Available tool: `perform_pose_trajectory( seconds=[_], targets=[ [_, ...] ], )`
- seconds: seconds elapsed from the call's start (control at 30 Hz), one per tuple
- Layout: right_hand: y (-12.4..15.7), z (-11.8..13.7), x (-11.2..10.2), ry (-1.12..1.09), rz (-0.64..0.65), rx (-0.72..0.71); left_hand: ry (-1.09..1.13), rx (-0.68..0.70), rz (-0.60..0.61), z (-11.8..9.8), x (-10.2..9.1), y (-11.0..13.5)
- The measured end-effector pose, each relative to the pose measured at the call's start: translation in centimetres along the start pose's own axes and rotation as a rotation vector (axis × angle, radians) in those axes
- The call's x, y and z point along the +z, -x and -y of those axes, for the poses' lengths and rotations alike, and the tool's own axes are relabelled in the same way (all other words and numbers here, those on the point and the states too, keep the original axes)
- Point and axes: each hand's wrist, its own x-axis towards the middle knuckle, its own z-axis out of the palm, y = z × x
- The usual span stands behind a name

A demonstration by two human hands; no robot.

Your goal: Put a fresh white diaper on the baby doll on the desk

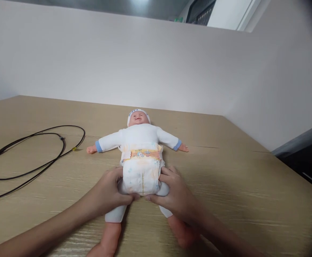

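A baby doll (pixel 140 134) in a white suit with blue cuffs and a white cap lies on its back, arms spread, legs toward me. Around its hips is a diaper (pixel 141 175), fastened across the front by an orange printed band. My left hand (pixel 114 189) is wrapped round the doll's thigh at the left leg opening, its thumb under the diaper's lower edge. On the other side my right hand (pixel 173 191) grips the diaper's leg edge and the thigh in the same way. Some fingertips of both hands are hidden behind the diaper and legs.
A looped black cable (pixel 49 162) with a small yellow tag lies on the wooden table (pixel 238 185) at the left. Behind the table stands a pale partition (pixel 134 60). A dark glossy object (pixel 306 153) is beyond the table's right edge.
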Motion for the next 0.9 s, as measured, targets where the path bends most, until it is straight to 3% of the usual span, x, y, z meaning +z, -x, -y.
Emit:
perform_pose_trajectory(
  seconds=[0.17, 0.5, 0.9],
  targets=[
    [-0.3, -0.7, -0.1, 0.001, 0.017, -0.036, -0.187, -0.004, -0.1, 1.0, 1.1, 0.4],
    [-0.4, -2.1, -1.0, -0.009, 0.067, -0.144, -0.278, 0.072, -0.109, 1.4, 1.1, 0.3],
    [-0.2, -1.0, -0.4, -0.024, 0.05, -0.05, -0.263, 0.049, -0.083, 0.4, 0.9, 0.1]
  ],
)
